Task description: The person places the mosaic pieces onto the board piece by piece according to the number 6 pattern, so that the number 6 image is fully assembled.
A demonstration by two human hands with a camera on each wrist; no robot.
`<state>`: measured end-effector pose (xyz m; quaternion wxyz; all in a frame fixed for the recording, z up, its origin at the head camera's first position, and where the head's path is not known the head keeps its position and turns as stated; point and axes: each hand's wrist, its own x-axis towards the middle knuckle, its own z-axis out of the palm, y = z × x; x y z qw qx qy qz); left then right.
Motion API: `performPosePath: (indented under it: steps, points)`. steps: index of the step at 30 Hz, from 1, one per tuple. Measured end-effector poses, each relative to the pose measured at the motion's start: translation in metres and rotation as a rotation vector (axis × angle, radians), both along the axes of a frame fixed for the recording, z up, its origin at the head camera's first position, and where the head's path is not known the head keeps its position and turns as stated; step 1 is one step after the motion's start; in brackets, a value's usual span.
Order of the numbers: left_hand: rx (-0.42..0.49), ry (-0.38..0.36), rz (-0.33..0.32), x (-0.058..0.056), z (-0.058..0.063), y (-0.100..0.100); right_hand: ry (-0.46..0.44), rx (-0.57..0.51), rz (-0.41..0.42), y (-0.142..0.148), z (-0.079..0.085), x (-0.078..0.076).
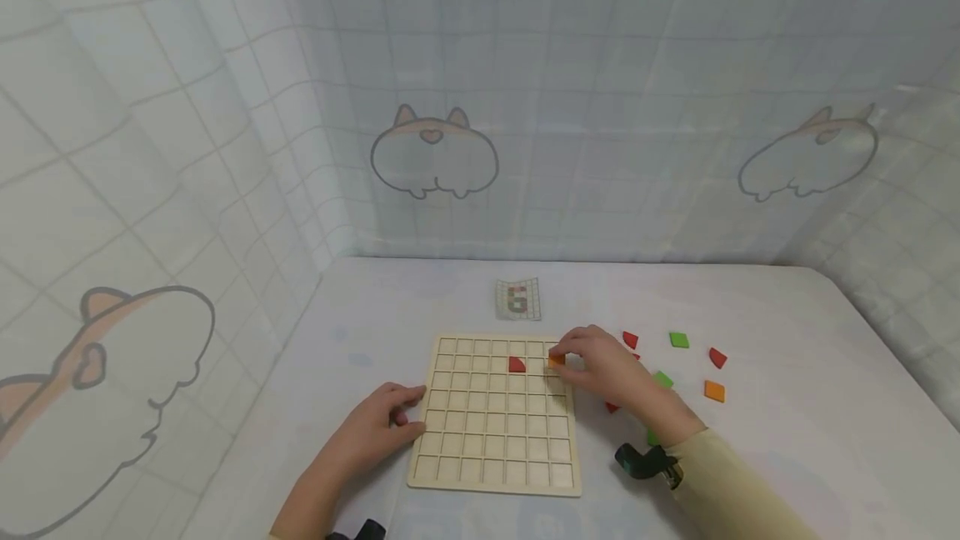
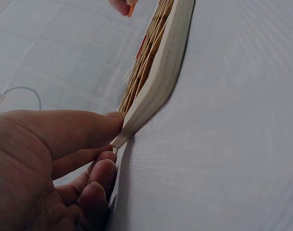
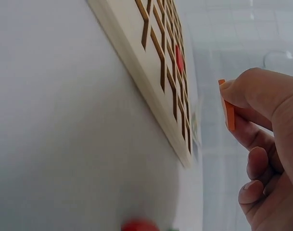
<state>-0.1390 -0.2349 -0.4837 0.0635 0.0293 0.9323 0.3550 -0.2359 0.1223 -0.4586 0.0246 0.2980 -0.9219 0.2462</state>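
Observation:
A square wooden board (image 1: 495, 448) with a raised grid of cells lies on the table. In one of its upper cells sits a red quarter-circle tile (image 1: 517, 364). My right hand (image 1: 606, 367) pinches an orange tile (image 3: 229, 113) between thumb and fingertip, above the board's upper right part; the right wrist view shows it edge-on, held clear of the board. At the board's left edge, the thumb and index finger of my left hand (image 1: 375, 426) touch the rim, with the other fingers loosely bent below in the left wrist view.
Right of the board lie loose tiles: a green one (image 1: 678, 340), a red quarter-circle (image 1: 717, 357), an orange one (image 1: 714, 391) and several others partly hidden by the right arm. A small printed grid card (image 1: 517, 299) lies behind the board. A tiled-pattern curtain (image 1: 585, 148) encloses the table.

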Motion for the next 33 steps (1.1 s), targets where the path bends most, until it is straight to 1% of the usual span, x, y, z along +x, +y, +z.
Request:
performPosePath:
  steps: [5,9,14,21,24,28,33]
  points:
    - [0.009,0.007,-0.006,0.000,0.000,-0.001,0.009,0.013,0.050,-0.018,-0.001,-0.005]
    - [0.012,0.010,-0.009,0.000,-0.001,-0.001,0.036,-0.004,0.114,-0.031,0.000,-0.008]
    - [0.019,0.013,-0.017,0.000,-0.002,-0.001,0.073,0.010,0.174,-0.045,-0.004,-0.014]
    - [0.012,0.026,-0.031,-0.001,-0.005,-0.002,0.090,0.037,0.217,-0.064,-0.010,-0.018]
    - [0.013,0.030,-0.034,-0.001,-0.006,-0.002,0.098,0.064,0.235,-0.070,-0.013,-0.020]
    - [0.007,0.031,-0.027,0.000,-0.006,-0.003,0.090,0.088,0.250,-0.075,-0.018,-0.022]
    - [-0.002,0.038,-0.022,0.001,-0.007,-0.003,0.070,0.081,0.271,-0.080,-0.020,-0.023]
